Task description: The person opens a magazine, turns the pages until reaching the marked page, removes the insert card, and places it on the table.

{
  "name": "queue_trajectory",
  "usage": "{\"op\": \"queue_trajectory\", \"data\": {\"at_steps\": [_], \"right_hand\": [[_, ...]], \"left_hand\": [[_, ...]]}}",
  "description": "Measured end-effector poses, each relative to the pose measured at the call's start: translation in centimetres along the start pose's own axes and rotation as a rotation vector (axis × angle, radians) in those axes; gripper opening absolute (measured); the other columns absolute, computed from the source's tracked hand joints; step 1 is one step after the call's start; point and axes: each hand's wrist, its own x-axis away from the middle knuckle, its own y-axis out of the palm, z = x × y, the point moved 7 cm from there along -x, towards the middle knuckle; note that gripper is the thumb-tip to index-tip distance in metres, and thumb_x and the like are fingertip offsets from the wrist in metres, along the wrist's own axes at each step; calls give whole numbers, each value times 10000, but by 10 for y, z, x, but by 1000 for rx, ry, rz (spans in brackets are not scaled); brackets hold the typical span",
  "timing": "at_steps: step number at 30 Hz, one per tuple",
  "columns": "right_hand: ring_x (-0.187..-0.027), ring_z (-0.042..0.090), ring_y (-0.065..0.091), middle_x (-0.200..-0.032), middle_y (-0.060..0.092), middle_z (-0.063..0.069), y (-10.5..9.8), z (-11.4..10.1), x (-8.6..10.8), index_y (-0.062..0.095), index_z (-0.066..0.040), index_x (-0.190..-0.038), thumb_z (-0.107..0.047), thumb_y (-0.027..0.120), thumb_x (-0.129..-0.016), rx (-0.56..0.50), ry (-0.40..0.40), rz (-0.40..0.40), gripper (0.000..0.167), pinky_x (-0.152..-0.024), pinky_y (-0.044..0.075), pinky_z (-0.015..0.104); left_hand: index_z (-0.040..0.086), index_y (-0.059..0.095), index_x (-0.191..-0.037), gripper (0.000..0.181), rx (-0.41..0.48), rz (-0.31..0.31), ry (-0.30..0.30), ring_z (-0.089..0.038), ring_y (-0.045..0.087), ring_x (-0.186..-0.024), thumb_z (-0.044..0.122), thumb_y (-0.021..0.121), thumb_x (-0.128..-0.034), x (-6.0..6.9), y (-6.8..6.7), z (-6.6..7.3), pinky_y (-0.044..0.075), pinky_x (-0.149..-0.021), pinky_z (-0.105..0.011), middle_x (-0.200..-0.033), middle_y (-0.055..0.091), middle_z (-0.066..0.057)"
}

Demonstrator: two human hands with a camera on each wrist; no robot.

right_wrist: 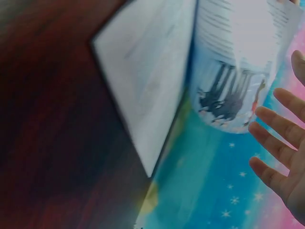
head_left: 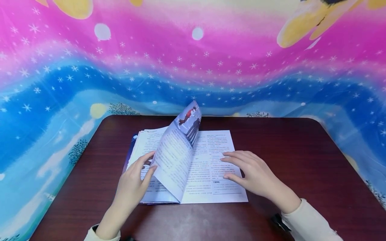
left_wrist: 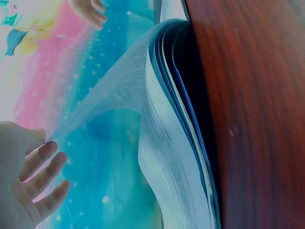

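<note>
An open magazine [head_left: 223, 144] lies on the dark wooden table, its pages covered in small print. One page [head_left: 173, 157] stands lifted and curved over the left half, with a picture of figures near its top corner. My left hand [head_left: 131, 180] pinches that page's outer edge between thumb and forefinger; in the left wrist view the other fingers [left_wrist: 45, 179] are spread apart. Over the right-hand page hovers my right hand [head_left: 251, 172], its fingers spread and holding nothing. The right wrist view shows those fingers [right_wrist: 281, 148] apart from the lifted page.
The reddish-brown table [head_left: 301, 150] extends around the magazine on every side. Behind and beside it hangs a pink and blue cloth [head_left: 169, 60] with snowflake prints. A dark blue cover edge [head_left: 130, 152] shows under the pages at the left.
</note>
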Motion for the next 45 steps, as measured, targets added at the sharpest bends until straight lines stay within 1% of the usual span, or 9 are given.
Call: {"op": "queue_trajectory", "data": {"at_steps": [8,14,18,21,24,28,32,39,45], "right_hand": [[-1164,213,595,-1278,647,2,11,10,15,708,-174,-1202,-418,801,-813,28,43,-88,469,-994,458,460],[-1139,221,608,-1246,661,17,18,15,25,714,-157,-1184,-379,823,-793,42,9,-111,463,-968,472,460],[-1153,224,601,-1253,655,28,24,19,33,705,-139,-1201,-326,835,-792,32,1,-169,469,-971,471,468],[-1180,232,588,-1283,640,34,29,23,39,692,-139,-1226,-300,825,-811,5,10,-231,464,-982,463,483],[-1207,241,573,-1315,624,35,34,26,42,681,-153,-1249,-296,806,-834,-32,32,-282,456,-991,456,495],[-1227,245,563,-1342,610,46,38,27,45,675,-151,-1258,-304,807,-832,-46,36,-315,472,-994,457,492],[-1231,251,561,-1350,604,52,43,28,47,681,-144,-1245,-306,824,-811,-39,32,-330,485,-997,455,489],[-1234,254,557,-1361,596,44,48,29,50,684,-157,-1243,-309,833,-802,-37,47,-357,490,-999,451,499],[-1228,258,561,-1354,602,53,48,30,51,685,-160,-1245,-311,836,-798,-30,48,-364,495,-999,451,501]], "left_hand": [[93,579,-1345,526,-39,-12,-77,-250,679,-926,27,757,-855,11,-9,-16,568,-680,-448,-1127,699,-117],[83,590,-1328,548,-69,0,-91,-276,679,-903,29,787,-819,19,-16,-27,550,-663,-475,-1084,706,-131],[54,582,-1317,566,-85,-11,-119,-305,675,-909,43,809,-798,24,-21,-35,541,-670,-506,-1081,700,-150],[38,555,-1341,591,-96,-62,-172,-327,671,-942,68,810,-808,28,-22,-41,538,-718,-543,-1138,684,-175],[22,508,-1382,622,-106,-148,-248,-350,661,-993,103,795,-836,31,-20,-49,525,-783,-574,-1227,646,-203],[8,462,-1417,654,-119,-247,-320,-380,642,-1032,126,778,-856,37,-17,-56,504,-826,-593,-1243,624,-238],[9,441,-1442,680,-138,-317,-341,-398,632,-1038,154,770,-865,42,-15,-62,492,-827,-607,-1206,634,-254],[-15,382,-1478,768,-170,-434,-386,-450,580,-1137,203,782,-860,49,-4,-74,465,-876,-652,-1255,611,-269],[-1,397,-1465,815,-193,-477,-392,-427,585,-1121,244,827,-818,51,0,-79,466,-882,-652,-1290,579,-265]]}}
